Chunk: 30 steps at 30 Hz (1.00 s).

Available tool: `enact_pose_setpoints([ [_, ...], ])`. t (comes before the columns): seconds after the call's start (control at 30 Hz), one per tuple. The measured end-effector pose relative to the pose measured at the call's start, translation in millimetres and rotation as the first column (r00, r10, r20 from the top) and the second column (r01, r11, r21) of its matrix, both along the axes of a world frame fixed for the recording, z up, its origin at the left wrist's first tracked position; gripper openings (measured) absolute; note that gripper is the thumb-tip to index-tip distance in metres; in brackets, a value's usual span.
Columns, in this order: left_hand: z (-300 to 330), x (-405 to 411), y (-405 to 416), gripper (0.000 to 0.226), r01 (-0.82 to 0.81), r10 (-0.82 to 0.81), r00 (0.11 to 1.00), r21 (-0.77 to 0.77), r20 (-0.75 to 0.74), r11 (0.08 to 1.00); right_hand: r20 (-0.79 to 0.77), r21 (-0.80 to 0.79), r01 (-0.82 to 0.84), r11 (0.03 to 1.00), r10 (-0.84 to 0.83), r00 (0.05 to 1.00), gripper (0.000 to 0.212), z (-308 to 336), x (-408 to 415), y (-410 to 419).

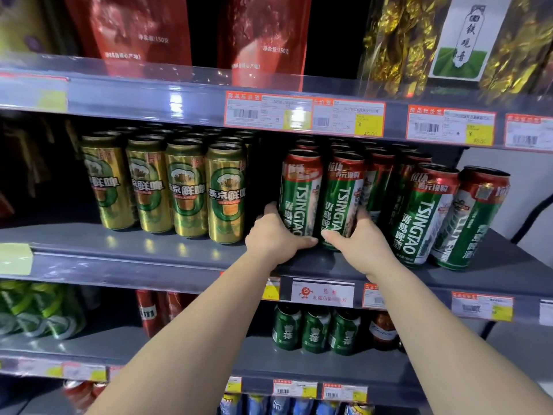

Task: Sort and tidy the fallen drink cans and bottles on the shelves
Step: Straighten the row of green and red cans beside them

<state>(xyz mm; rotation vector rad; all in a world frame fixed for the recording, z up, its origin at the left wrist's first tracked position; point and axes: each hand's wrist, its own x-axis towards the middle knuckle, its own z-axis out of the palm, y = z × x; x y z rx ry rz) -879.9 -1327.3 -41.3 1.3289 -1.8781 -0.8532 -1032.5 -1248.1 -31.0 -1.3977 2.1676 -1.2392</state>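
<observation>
Two upright green-and-red Tsingtao cans stand side by side at the front of the middle shelf (pixel 149 247). My left hand (pixel 276 232) grips the left Tsingtao can (pixel 300 187) low on its side, thumb across the front. My right hand (pixel 359 238) grips the right Tsingtao can (pixel 344 193) the same way. More Tsingtao cans stand behind them. To the right, two more front Tsingtao cans (pixel 425 214) stand on the shelf. A row of gold Yanjing cans (pixel 185 187) stands upright to the left, with a dark gap between it and my hands.
Red bags (pixel 143 28) and gold tea packs (pixel 404 40) fill the top shelf. Price tags (pixel 302 113) line the shelf edges. Below are small green cans (pixel 315 330), red cans (pixel 149 313) and lying green cans (pixel 39 310). The lowest shelf holds blue cans (pixel 284 405).
</observation>
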Motion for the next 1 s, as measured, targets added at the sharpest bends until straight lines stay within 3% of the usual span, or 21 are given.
enact_pose_setpoints([
  [0.07, 4, -2, 1, 0.114, -0.067, 0.065, 0.990, 0.011, 0.122, 0.998, 0.023, 0.007, 0.003, 1.000, -0.003, 1.000, 0.067, 1, 1, 1],
  [0.1, 3, -2, 0, 0.116, -0.047, 0.042, 0.993, 0.039, 0.112, 0.998, 0.036, 0.012, 0.010, 1.000, -0.010, 0.999, 0.070, 1, 1, 0],
  [0.17, 3, 1, -3, 0.113, 0.056, -0.055, 0.998, 0.112, -0.019, 0.992, 0.031, 0.021, 0.030, 0.999, -0.030, 0.999, 0.080, 1, 3, 0],
  [0.23, 1, 4, -3, 0.093, 0.151, -0.134, 0.983, 0.140, -0.125, 0.979, -0.006, 0.030, 0.053, 0.998, -0.053, 0.999, 0.088, 1, 4, 0],
  [0.33, -3, 4, -3, 0.078, 0.123, -0.116, 0.985, 0.048, -0.129, 0.991, -0.027, 0.031, 0.058, 0.998, -0.057, 0.998, 0.080, 1, 5, 0],
  [0.53, -5, 0, -9, 0.084, -0.024, 0.023, 1.000, -0.032, -0.009, 0.999, -0.114, 0.103, 0.076, 0.992, -0.064, 0.991, 0.072, 5, 10, 7],
  [0.7, -4, 2, -10, 0.080, 0.001, -0.005, 0.990, -0.022, -0.144, 1.000, -0.111, 0.156, 0.046, 0.987, -0.029, 0.993, 0.060, 9, 12, 10],
  [1.0, -1, 4, -5, 0.066, -0.012, 0.007, 0.997, -0.061, -0.079, 0.998, -0.122, 0.181, -0.012, 0.983, 0.034, 0.992, 0.062, 12, 14, 8],
])
